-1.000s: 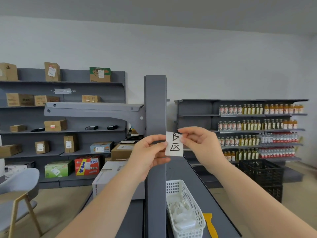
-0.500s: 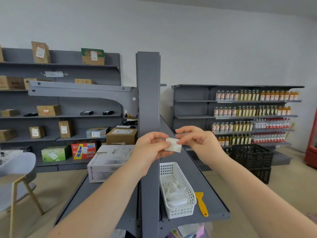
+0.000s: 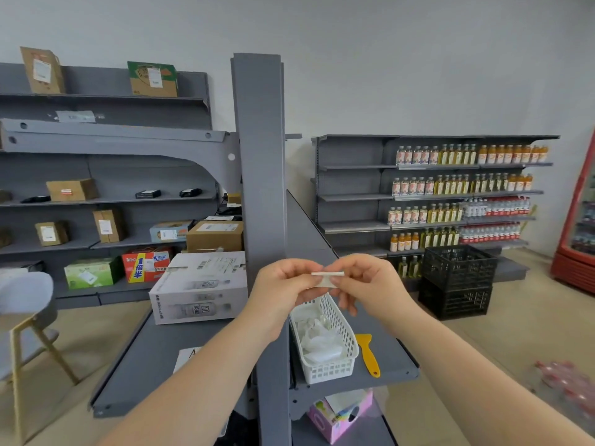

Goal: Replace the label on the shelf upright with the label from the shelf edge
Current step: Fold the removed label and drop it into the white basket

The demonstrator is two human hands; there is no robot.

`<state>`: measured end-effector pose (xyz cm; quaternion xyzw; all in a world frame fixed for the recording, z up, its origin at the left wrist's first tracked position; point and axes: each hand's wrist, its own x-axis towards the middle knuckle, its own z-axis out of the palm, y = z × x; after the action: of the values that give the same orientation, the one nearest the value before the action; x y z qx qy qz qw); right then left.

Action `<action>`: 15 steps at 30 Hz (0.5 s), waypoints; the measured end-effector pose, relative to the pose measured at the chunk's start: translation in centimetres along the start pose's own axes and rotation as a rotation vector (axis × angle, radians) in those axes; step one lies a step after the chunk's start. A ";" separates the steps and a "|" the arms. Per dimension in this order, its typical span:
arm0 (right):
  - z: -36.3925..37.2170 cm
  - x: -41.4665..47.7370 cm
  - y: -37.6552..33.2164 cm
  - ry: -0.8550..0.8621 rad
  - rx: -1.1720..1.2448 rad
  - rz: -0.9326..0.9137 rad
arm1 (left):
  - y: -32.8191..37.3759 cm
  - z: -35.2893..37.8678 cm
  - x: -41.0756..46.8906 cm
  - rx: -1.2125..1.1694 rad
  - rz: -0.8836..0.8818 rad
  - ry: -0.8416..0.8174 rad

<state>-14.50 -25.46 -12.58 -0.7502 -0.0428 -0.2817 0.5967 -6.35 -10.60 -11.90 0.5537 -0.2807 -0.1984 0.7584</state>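
Observation:
A small white paper label (image 3: 327, 279) sits pinched between my left hand (image 3: 283, 286) and my right hand (image 3: 363, 284), just right of the grey shelf upright (image 3: 259, 175). The label is folded or turned edge-on, so its writing is hidden. The upright's face above my hands is bare grey metal. Another white label (image 3: 188, 357) lies on the left shelf board near its front edge, partly hidden by my left forearm.
Below my hands a white plastic basket (image 3: 341, 368) holds crumpled white paper; a yellow scraper (image 3: 367, 354) lies beside it on the right shelf board (image 3: 396, 365). A white carton (image 3: 199, 288) stands on the left board. A pink box (image 3: 338, 416) sits on the lower shelf.
Both hands came down from the upright with the label, which went from flat with its writing showing to folded or edge-on. My view tilted down, revealing more of the shelf boards.

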 end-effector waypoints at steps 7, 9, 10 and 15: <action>-1.1 -0.6 1.5 0.051 0.046 0.008 | -1.1 0.0 0.6 -0.025 -0.247 -0.129; -1.3 -0.6 1.8 0.034 0.012 0.003 | -1.4 0.0 0.8 0.028 -0.235 -0.112; -1.4 -0.6 1.9 0.018 -0.001 0.003 | -1.5 0.0 0.9 0.029 -0.237 -0.103; -3.1 -0.2 1.7 -0.174 -0.002 0.089 | -1.9 0.1 1.2 0.027 -0.286 -0.136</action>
<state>-15.17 -28.76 -13.82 -0.7737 -0.0611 -0.1887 0.6017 -5.43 -11.97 -13.41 0.5834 -0.2525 -0.3377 0.6942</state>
